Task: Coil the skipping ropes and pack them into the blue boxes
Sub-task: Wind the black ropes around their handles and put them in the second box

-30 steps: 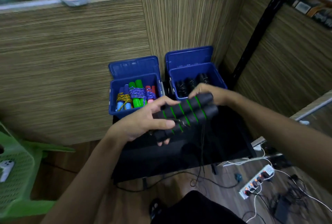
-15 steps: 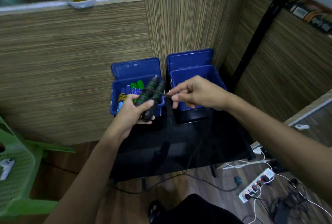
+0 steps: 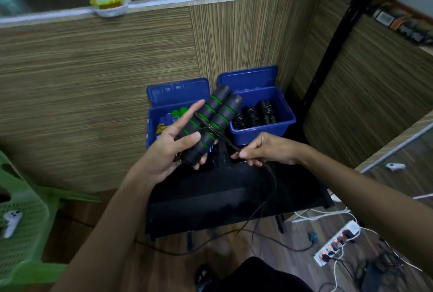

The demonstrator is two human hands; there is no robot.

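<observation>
You held a pair of rope handles over the black table [image 3: 210,207] and pulled the cord taut.
Two open blue plastic boxes sat at the table's back edge: the right blue box [image 3: 278,125] held coiled black ropes, the left blue box [image 3: 161,94] coloured ones. Your left hand [image 3: 168,151] gripped the two black foam handles with green rings [image 3: 210,123], index finger straight, in front of the left box. Your right hand [image 3: 264,150] pinched the thin black cord [image 3: 225,138], which trailed down to the floor.

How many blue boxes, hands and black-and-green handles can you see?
Open blue plastic boxes: 2, left box and right box
Bare hands: 2, left hand and right hand
Black foam handles with green rings: 2
Total: 6
</observation>
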